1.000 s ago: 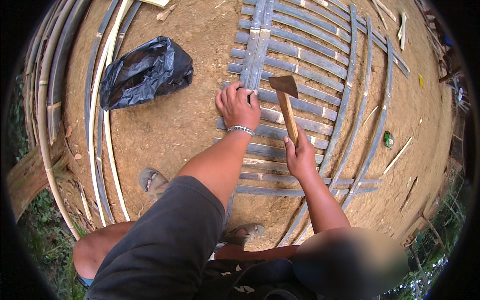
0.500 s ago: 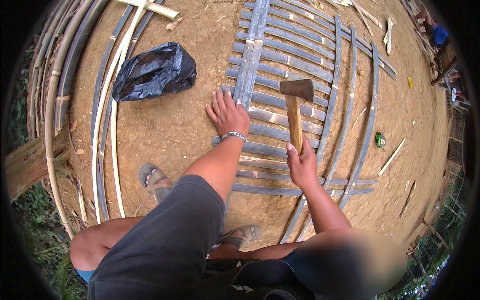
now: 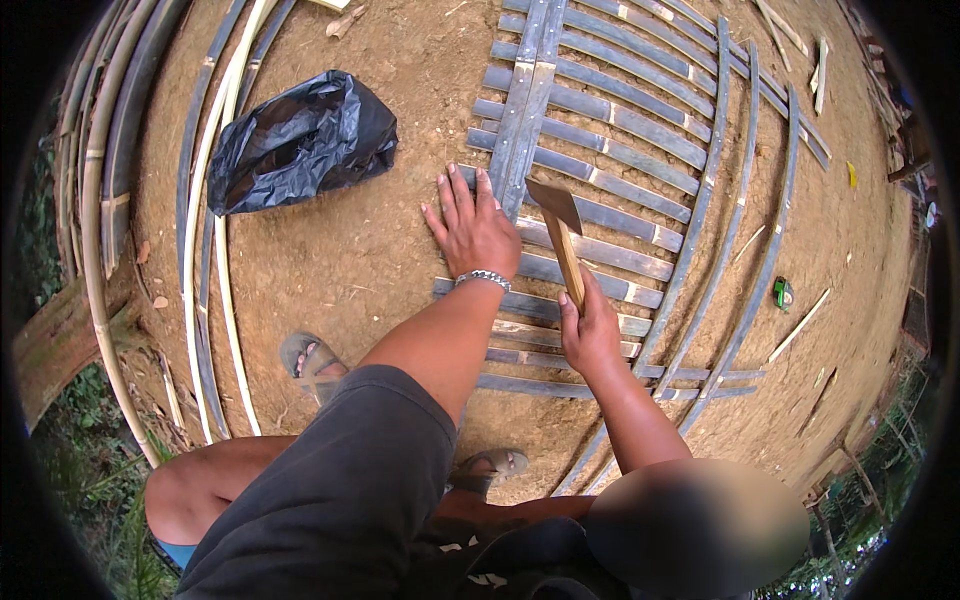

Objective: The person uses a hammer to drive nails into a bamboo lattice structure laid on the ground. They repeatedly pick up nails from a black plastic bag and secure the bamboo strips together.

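My right hand [image 3: 592, 330] is wrapped around the wooden handle of a small axe [image 3: 565, 250]. Its dark metal head is tilted over the slats, close to the right edge of a doubled lengthwise bamboo strip [image 3: 522, 105]. My left hand [image 3: 472, 232], with a chain bracelet at the wrist, lies flat with fingers spread at the left ends of the slats, fingertips beside that strip. Beneath both hands is a lattice of dark split-bamboo slats [image 3: 640, 210] on the ground, crossed on its right side by a long bamboo strip [image 3: 702, 190].
A black plastic bag [image 3: 305, 145] sits on the dirt to the left. Bamboo poles [image 3: 95, 180] and pale strips [image 3: 222, 300] lie further left. Two loose strips, a green tape measure [image 3: 782, 293] and wood offcuts lie right. My sandalled feet [image 3: 312, 360] are below.
The axe has swung left and lower, its head now turned and close to the doubled strip. My left hand stays flat in much the same place, while the whole view has shifted slightly.
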